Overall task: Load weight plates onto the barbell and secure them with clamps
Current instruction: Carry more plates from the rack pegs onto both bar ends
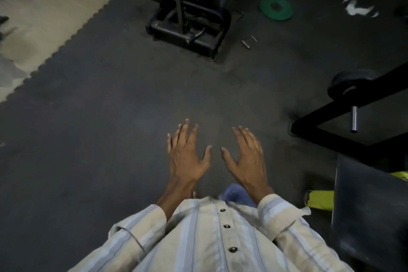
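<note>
My left hand (186, 152) and my right hand (246, 155) are held out side by side over the dark rubber floor, palms down, fingers spread, holding nothing. A green weight plate (276, 7) lies flat on the floor far ahead to the right. A black plate (346, 84) rests on a black rack frame (326, 108) at the right, beside a short steel peg (354, 121). No barbell or clamps can be made out.
A black machine base (187, 28) stands ahead at the top centre, with small metal pins (246, 43) on the floor beside it. A dark block (371, 210) with something yellow (320, 199) beneath it sits at the right. The mat's jagged edge (66, 44) meets pale concrete at the left.
</note>
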